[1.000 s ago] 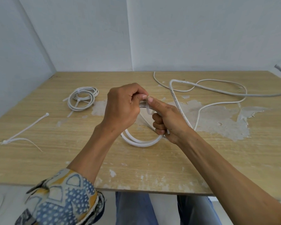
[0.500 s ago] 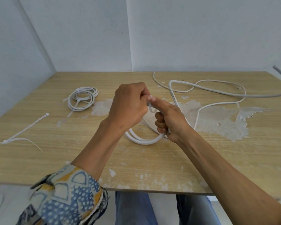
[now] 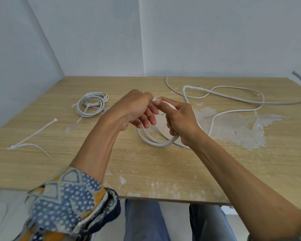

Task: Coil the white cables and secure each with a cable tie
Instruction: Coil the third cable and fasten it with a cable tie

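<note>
Both hands meet above the middle of the wooden surface (image 3: pixel 146 164), working on a white cable coil (image 3: pixel 156 142). Right hand (image 3: pixel 180 121) has its lower fingers curled around the right side of the coil, thumb stretched left to a small white piece, probably a cable tie (image 3: pixel 154 101), at the coil's top. Left hand (image 3: pixel 134 108) pinches that same white piece with thumb and forefinger; its other fingers (image 3: pixel 147 117) hang loosely half-curled, touching nothing that I can see. Near part of the coil rests on the surface, top part lifted in the hands.

Loose white cable (image 3: pixel 233 110) runs from the coil to the right over a patch of peeled veneer, looping at the far right; a thicker grey cable (image 3: pixel 276 102) crosses it and leaves at the right edge.

Far left: a finished coil (image 3: pixel 91 105) already bound with ties, lying flat. Left, well apart from it: two spare cable ties (image 3: pixel 34 136) lying flat, ends meeting at the left.

Patterned blue-yellow sleeve (image 3: pixel 68 200) on the left arm, right forearm bare
</note>
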